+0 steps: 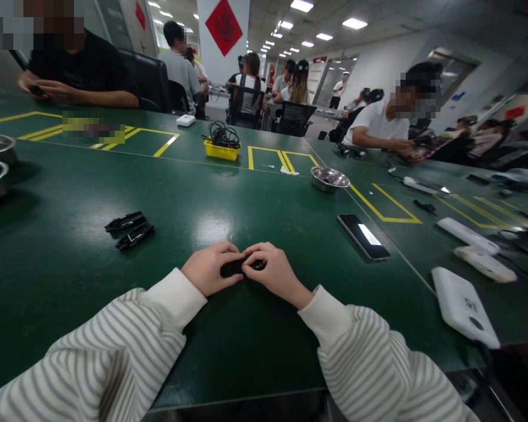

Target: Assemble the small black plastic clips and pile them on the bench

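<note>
Both of my hands meet over the green table [193, 199], close to its near edge. My left hand [211, 271] grips one end of a small black plastic piece [232, 268] between thumb and fingers. From the other side, my right hand [268, 266] pinches the same piece, its thumb and fingertips touching it. The fingers cover much of the piece, so its exact kind does not show. Two similar-looking black plastic parts [134, 235] lie side by side on the table to the left.
A phone [364, 237] lies to the right, with white devices [465, 305] beyond it. Metal bowls [330, 179] and a yellow tray [221, 151] of black cables stand farther back. Yellow tape marks the tabletop. Other people sit around the table, one person's hands [55, 91] at far left.
</note>
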`<state>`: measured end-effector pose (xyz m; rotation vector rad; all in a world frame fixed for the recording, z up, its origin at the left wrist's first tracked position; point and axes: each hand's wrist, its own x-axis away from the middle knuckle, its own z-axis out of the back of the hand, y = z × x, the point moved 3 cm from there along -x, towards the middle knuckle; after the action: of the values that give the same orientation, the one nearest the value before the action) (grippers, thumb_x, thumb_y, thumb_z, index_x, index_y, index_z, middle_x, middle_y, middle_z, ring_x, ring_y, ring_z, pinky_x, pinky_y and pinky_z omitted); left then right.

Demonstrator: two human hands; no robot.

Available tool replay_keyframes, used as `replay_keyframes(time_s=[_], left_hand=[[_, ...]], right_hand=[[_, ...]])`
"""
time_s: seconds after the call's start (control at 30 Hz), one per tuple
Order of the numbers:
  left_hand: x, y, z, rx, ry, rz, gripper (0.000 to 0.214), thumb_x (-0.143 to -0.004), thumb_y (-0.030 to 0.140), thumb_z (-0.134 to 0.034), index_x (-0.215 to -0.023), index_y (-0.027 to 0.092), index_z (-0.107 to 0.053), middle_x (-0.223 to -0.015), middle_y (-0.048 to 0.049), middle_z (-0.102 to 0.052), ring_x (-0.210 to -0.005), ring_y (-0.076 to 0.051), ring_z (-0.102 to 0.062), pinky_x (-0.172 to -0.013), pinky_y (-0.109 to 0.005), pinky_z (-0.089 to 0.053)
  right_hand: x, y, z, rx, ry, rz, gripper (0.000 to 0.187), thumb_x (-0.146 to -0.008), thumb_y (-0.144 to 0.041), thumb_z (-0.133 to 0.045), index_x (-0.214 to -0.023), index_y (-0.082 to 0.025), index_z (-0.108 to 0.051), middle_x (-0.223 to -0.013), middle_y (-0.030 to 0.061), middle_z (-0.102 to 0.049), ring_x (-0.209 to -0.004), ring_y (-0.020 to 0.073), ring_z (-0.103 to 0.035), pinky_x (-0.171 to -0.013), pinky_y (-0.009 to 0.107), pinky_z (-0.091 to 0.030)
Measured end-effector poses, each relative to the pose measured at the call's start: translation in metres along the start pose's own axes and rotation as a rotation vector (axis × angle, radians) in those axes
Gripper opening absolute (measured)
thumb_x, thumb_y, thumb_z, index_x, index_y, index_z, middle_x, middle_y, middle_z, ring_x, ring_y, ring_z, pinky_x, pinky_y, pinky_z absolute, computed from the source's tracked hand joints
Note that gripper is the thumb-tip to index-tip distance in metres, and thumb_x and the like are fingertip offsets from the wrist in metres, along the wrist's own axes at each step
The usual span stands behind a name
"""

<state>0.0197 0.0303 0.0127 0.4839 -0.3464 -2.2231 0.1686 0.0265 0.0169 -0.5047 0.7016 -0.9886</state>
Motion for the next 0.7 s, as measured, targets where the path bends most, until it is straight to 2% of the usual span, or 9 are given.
replay_keyframes(time_s=[0.1, 0.23, 0.7], left_hand=[[-0.0009, 0.0002, 0.0009, 0.058, 0.047, -0.075, 0.040, -0.070, 0.028, -0.058, -0.109, 0.021, -0.053, -0.106, -0.0054, -0.054, -0.092, -0.018, -0.054, -0.080, -0.029, -0.045], [-0.0025, -0.0003, -0.0005, 0.138, 0.044, -0.169, 0.034, -0.071, 0.023, -0.058, -0.105, 0.018, -0.056, -0.100, -0.0057, -0.058, -0.091, -0.016, -0.055, -0.082, -0.028, -0.045], [-0.0031, -0.0069, -0.0052, 0.156, 0.113, -0.199, 0.028, -0.069, 0.020, -0.061, -0.096, 0.013, -0.060, -0.094, -0.0075, -0.063, -0.086, -0.017, -0.059, -0.078, -0.028, -0.048]], right_hand=[[-0.0001, -0.0006, -0.0001, 0.017, -0.002, 0.000, 0.006, -0.063, -0.014, -0.062, -0.062, -0.019, -0.065, -0.083, 0.0016, -0.063, -0.082, 0.0145, -0.053, -0.076, 0.028, -0.041], [0.0004, 0.0001, -0.0006, 0.012, -0.007, 0.003, 0.004, -0.063, -0.015, -0.062, -0.063, -0.019, -0.064, -0.083, 0.0017, -0.064, -0.081, 0.0143, -0.053, -0.075, 0.028, -0.041], [0.0007, 0.0025, -0.0034, 0.017, 0.030, -0.012, 0.005, -0.063, -0.014, -0.062, -0.062, -0.018, -0.064, -0.083, 0.0011, -0.064, -0.082, 0.0144, -0.053, -0.076, 0.028, -0.040]])
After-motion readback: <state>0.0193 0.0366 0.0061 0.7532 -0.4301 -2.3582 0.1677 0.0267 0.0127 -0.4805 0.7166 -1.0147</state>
